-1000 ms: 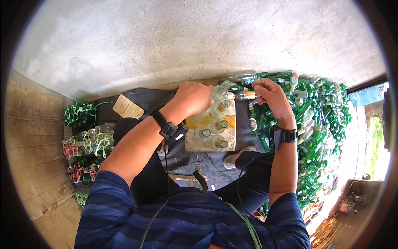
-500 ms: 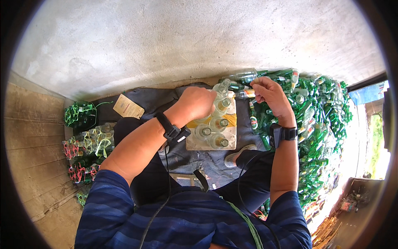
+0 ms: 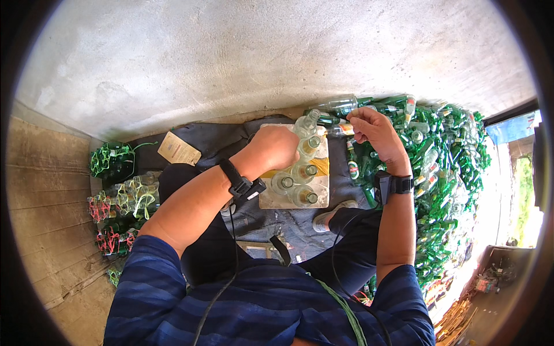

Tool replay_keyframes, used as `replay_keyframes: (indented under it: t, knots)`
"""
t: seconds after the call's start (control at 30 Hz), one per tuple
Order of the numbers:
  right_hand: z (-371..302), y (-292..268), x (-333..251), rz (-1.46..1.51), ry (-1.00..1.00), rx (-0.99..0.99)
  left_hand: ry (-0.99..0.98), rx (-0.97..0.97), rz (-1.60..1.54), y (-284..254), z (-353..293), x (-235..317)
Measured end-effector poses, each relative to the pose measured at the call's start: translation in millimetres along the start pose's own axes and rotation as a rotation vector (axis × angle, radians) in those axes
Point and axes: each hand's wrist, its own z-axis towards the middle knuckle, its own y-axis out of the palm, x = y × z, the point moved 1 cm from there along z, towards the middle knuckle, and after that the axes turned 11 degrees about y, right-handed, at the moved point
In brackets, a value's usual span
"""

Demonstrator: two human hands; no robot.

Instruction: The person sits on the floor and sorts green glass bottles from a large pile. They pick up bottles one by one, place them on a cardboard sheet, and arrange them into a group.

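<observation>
Left hand [image 3: 281, 147] closed over clear bottles [image 3: 300, 179], about six counted, grouped on pale board [image 3: 266, 200] on dark mat [image 3: 219, 141]. Right hand [image 3: 372, 130] gripping bottle [image 3: 340, 130] at board's far-right corner. Green bottle heap [image 3: 450, 173] uncounted. Concrete floor [image 3: 259, 57].

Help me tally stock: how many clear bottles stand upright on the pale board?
5 visible: bottles at and one tilted at the far end. The left hand may hide more.
</observation>
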Motion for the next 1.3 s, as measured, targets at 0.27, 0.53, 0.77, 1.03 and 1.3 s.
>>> replay_keyframes:
  t: [0.27,0.53,0.77,1.03,1.3]
  knots:
    - [1,-2,0,-0.024,0.004,0.006,-0.043,-0.065,-0.042,-1,2,2]
    - [1,-5,3,-0.033,0.017,0.01,-0.056,-0.138,-0.064,-8,2,4]
    - [-3,-22,-2,0.026,0.005,0.065,-0.015,-0.115,0.016,-4,-5,1]
    - [-5,-46,3,0.181,-0.014,0.144,0.028,-0.025,0.038,5,-2,3]
    - [1,-52,13,0.15,-0.025,0.137,0.018,0.016,0.005,7,0,2]
